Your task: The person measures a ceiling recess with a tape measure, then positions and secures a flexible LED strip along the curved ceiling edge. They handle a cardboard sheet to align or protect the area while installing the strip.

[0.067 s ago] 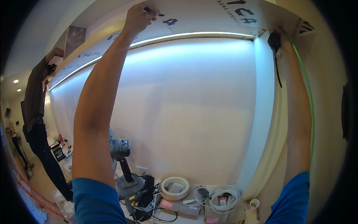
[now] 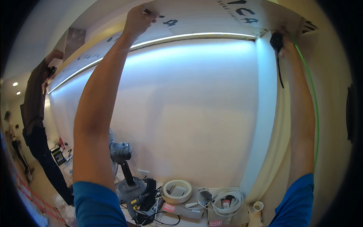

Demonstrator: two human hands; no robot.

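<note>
Overhead, a pale panel (image 2: 204, 19) with dark lettering runs along above a lit strip. My left hand (image 2: 139, 19) is raised to its underside, fingers closed around a small dark thing (image 2: 147, 11) too small to name. Up at the panel's right end, my right hand (image 2: 288, 42) grips a black tape measure (image 2: 276, 41), its dark strap hanging down. Some of that hand's fingers are hidden or blurred against the panel. A thin green line (image 2: 311, 81) runs down beside my right forearm.
Below me a surface holds a grey power tool (image 2: 130, 185), a roll of tape (image 2: 165, 191), coiled pale tubing (image 2: 240, 200), boxes (image 2: 194, 213) and a paper cup (image 2: 258, 206). At left another person (image 2: 36, 98) reaches up to the panel. A red ladder (image 2: 41, 204) stands lower left.
The view has shifted very slightly. Both my hands stay in almost the same place, holding the same things.
</note>
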